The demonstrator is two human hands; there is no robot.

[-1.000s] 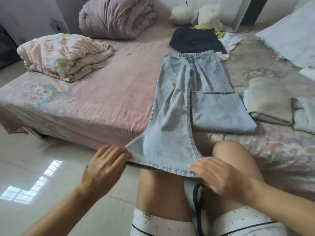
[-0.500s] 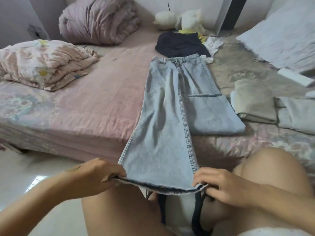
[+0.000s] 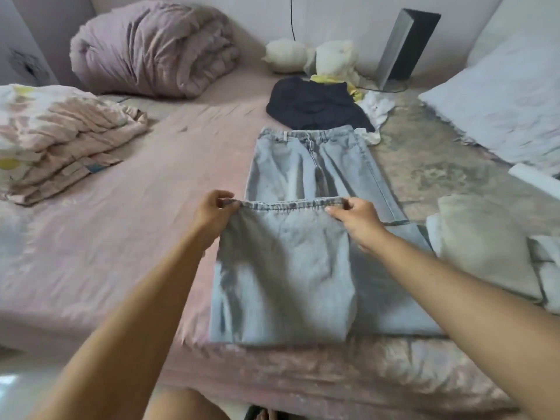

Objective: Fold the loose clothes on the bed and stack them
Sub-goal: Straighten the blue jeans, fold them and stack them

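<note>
- Fingers of left hand [image 3: 213, 212] pinch the left corner of the jeans hem [image 3: 291, 204]; fingers of right hand [image 3: 356, 218] pinch the right corner. Both grips are closed on denim.
- Likely reason for the two-corner hold: it keeps the hem taut and level so the folded leg section lies square over the part beneath.
- Jeans [image 3: 303, 237] lie lengthwise on the bed [image 3: 121, 237], waistband [image 3: 306, 135] at the far end, lower legs doubled back toward it. Hem sits roughly mid-thigh, not yet at the waistband.
- Judgement: fold is partway done; the hem needs carrying further or laying down, then another fold.
- Near fold edge lies close to the bed's front edge, probably within easy reach.
- Counts: jeans, 1. Dark garment [image 3: 315, 107] beyond the waistband, 1, loose. White cloth [image 3: 375, 113] just beside it, 1, crumpled. Yellow cloth [image 3: 330, 78], 1, partly hidden.
- Folded pale pieces at right [image 3: 481, 247]: at least 2, the second cut off by the frame; likely the stack site.
- Bedding: rolled mauve duvet [image 3: 151, 47], 1; folded floral quilt [image 3: 60, 134], 1; pillow [image 3: 509, 104], 1.
- Plush toys [image 3: 309, 56]: 2, by the wall.
</note>
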